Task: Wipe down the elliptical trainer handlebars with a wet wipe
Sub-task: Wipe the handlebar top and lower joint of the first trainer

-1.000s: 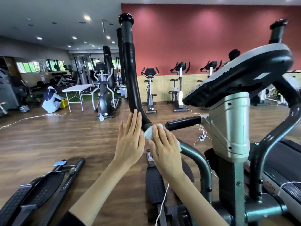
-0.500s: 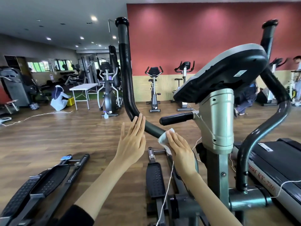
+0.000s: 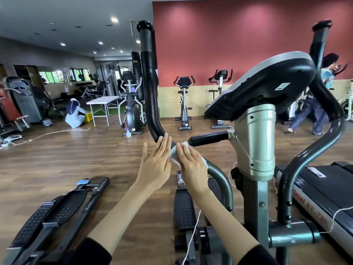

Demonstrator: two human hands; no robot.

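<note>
Head view: right hand [image 3: 192,166] presses wet wipe [image 3: 185,144] flat-fingered onto handlebar [image 3: 150,92] below its bend. Left hand [image 3: 155,165], fingers straight together, touches the bar beside it. Far left, yellow crate [image 3: 87,117], contents unclear.

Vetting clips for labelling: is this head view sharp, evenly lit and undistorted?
Head view: the left hand, right hand and wet wipe are sharp; the walking person at far right is motion-blurred; ceiling spotlights cast pale patches on the red wall; wide-angle stretching shows toward the edges.
</note>
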